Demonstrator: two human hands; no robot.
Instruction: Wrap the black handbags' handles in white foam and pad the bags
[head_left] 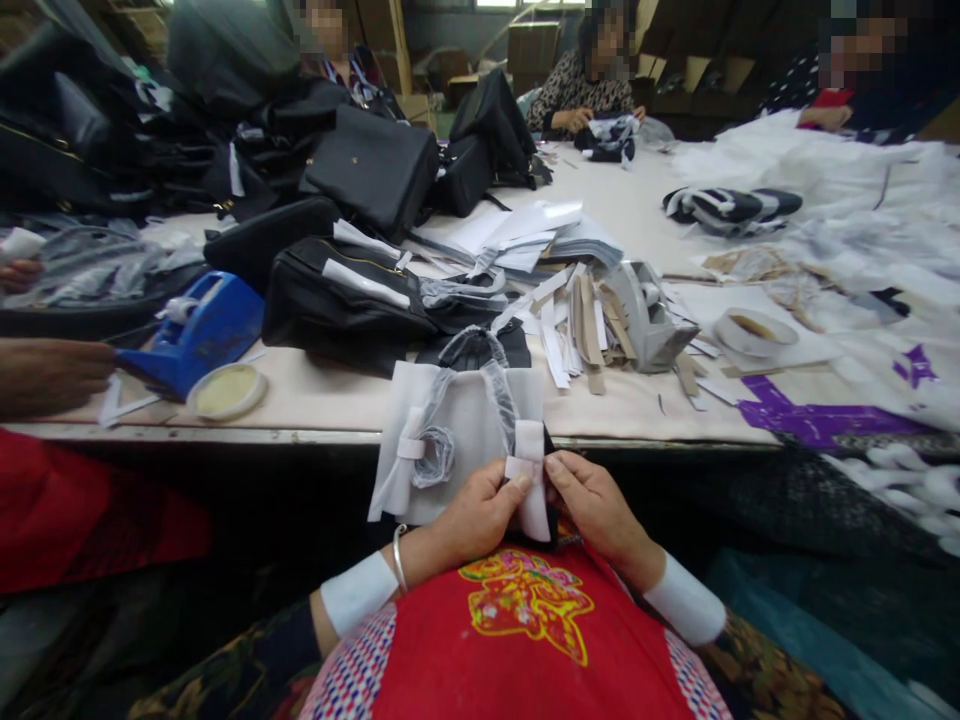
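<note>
A black handbag (553,500) leans over the table's front edge toward my lap, its face mostly hidden by a white foam sheet (480,400). Clear plastic wraps its looped handle (501,395), and a coiled strap end lies on the left of the sheet. White strips bind the handle ends; the right-hand strip (519,467) is between my hands. My left hand (480,512) is closed, thumb pressing on this strip. My right hand (600,508) is closed at the strip's right side, by the bag's dark edge; its fingertips are partly hidden.
Black bags (375,165) pile up at left and centre. A blue tape dispenser (199,335) and a grey one (649,315) flank them, with paper strips (589,320) between. A tape roll (754,332) lies right. A co-worker's hand (56,375) reaches in from the left; others sit opposite.
</note>
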